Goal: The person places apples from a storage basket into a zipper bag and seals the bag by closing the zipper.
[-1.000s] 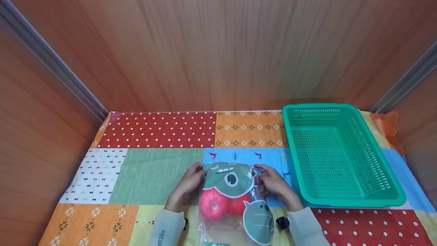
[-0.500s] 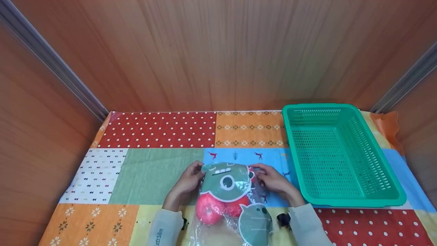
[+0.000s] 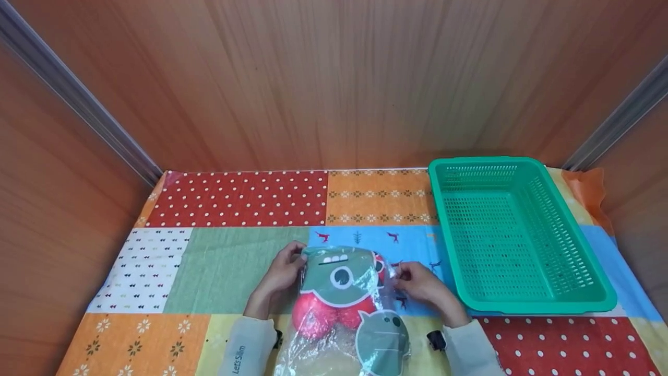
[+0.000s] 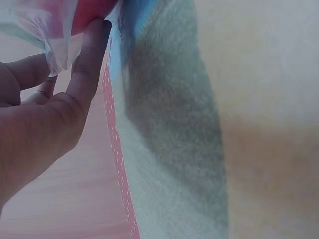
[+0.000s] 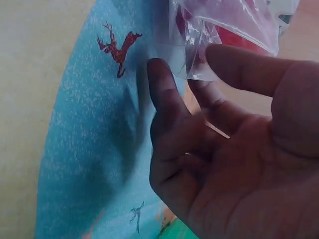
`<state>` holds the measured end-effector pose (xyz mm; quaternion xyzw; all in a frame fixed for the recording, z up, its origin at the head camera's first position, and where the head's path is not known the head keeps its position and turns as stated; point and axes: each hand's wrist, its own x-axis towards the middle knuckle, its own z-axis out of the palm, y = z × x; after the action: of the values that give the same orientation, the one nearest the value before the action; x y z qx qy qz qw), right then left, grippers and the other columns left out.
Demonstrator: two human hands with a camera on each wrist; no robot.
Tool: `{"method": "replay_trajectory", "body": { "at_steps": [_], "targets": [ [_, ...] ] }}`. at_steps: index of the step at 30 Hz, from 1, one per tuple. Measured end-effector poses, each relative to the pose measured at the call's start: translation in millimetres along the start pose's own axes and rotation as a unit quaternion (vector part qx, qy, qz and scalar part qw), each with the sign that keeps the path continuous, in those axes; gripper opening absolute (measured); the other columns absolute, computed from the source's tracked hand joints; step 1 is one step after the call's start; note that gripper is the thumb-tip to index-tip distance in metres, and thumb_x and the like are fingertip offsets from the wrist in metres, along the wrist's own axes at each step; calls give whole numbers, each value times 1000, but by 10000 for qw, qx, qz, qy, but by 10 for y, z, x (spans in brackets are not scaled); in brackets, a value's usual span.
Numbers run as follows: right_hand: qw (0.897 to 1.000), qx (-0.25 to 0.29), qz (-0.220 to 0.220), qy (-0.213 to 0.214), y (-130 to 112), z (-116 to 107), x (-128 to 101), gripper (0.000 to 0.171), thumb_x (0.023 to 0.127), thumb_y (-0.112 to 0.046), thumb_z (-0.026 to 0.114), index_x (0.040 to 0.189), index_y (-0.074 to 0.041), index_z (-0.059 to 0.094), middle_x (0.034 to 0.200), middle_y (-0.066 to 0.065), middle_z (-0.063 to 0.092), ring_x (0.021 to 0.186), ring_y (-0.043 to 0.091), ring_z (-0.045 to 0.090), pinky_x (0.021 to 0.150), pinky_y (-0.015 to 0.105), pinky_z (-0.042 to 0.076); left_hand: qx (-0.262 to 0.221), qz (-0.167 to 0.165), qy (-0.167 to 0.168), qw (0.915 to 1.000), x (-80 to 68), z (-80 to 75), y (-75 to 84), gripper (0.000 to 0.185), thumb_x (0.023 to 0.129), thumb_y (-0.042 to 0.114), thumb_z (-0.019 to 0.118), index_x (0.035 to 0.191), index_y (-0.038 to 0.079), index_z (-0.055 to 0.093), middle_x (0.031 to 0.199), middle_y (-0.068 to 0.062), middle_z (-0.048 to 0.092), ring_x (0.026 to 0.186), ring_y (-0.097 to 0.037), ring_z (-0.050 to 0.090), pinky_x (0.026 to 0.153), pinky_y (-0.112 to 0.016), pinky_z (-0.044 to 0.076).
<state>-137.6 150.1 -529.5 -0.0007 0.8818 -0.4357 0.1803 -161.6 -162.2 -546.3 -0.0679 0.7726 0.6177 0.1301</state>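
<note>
Clear plastic bag with green cartoon print (image 3: 342,292), two red apples (image 3: 326,313) inside, lying on the patchwork-clothed desk (image 3: 229,261) between both grips. Left hand (image 3: 276,279) pinching the bag's top left edge, right hand (image 3: 420,284) pinching the top right edge. Green perforated plastic basket (image 3: 514,235) beyond the right grip. Likely risk: thin film slipping from either pinch, apples rolling out.

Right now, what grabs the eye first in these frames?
The clear plastic bag with green cartoon prints and red apples inside, low in the middle of the patchwork tablecloth. The left hand and right hand pinch its top corners from either side. To the right sits a green perforated basket with nothing visible inside.
</note>
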Motion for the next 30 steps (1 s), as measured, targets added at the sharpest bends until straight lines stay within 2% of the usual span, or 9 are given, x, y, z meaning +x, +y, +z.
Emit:
{"method": "replay_trajectory", "body": {
  "at_steps": [3, 7, 10, 18, 21, 25, 30],
  "targets": [
    [9995, -17, -118, 287, -17, 1, -4, 15, 102, -2, 63, 88, -5, 65, 82, 4, 60, 79, 21, 57, 74, 33, 47, -95, -47, 70, 9999, 26, -18, 2, 16, 109, 5, 48, 119, 5, 60, 124, -14, 60, 111, -30, 57, 93, -40, 47],
    [9971, -106, -202, 724, -88, -6, 6, 17, 105, -3, 61, 88, -6, 64, 82, 5, 59, 79, 22, 56, 73, 33, 45, -145, 188, 228, 9995, 42, -49, 10, 15, 108, 4, 49, 119, 3, 60, 124, -16, 58, 101, -27, 59, 85, -35, 48],
    [9950, -243, -219, 940, -166, -26, 32, 14, 106, -5, 61, 91, -7, 63, 85, 6, 60, 83, 22, 57, 74, 34, 46, -243, 319, 328, 9987, 48, -73, 24, 15, 108, 4, 51, 120, 3, 59, 124, -16, 57, 94, -26, 59, 79, -33, 48],
    [9869, -725, -404, 1383, -339, -125, 150, 9, 105, -7, 63, 96, -6, 65, 91, 10, 62, 87, 26, 60, 78, 39, 53, -542, 381, 571, 9962, 103, -116, 74, 15, 107, 4, 54, 121, 3, 59, 123, -15, 56, 83, -24, 60, 74, -32, 51],
    [9829, -878, -447, 1558, -391, -177, 193, 8, 105, -8, 63, 99, -5, 65, 95, 12, 62, 89, 28, 60, 79, 42, 54, -534, 336, 672, 9957, 134, -121, 104, 14, 107, 3, 55, 121, 4, 60, 121, -15, 60, 84, -22, 65, 76, -33, 56],
    [9799, -1011, -381, 1676, -462, -238, 249, 5, 105, -8, 63, 103, -4, 66, 100, 14, 62, 93, 30, 60, 80, 43, 55, -409, 268, 785, 9957, 178, -120, 151, 13, 107, 5, 57, 119, 6, 60, 122, -16, 62, 95, -24, 71, 83, -39, 62],
    [9753, -1146, -279, 1866, -520, -291, 329, 7, 105, -7, 62, 104, -3, 67, 101, 16, 63, 93, 32, 60, 79, 43, 55, -293, 149, 915, 9953, 248, -99, 219, 11, 107, 7, 58, 118, 8, 61, 119, -15, 63, 100, -27, 69, 89, -43, 61]
  ]
}}
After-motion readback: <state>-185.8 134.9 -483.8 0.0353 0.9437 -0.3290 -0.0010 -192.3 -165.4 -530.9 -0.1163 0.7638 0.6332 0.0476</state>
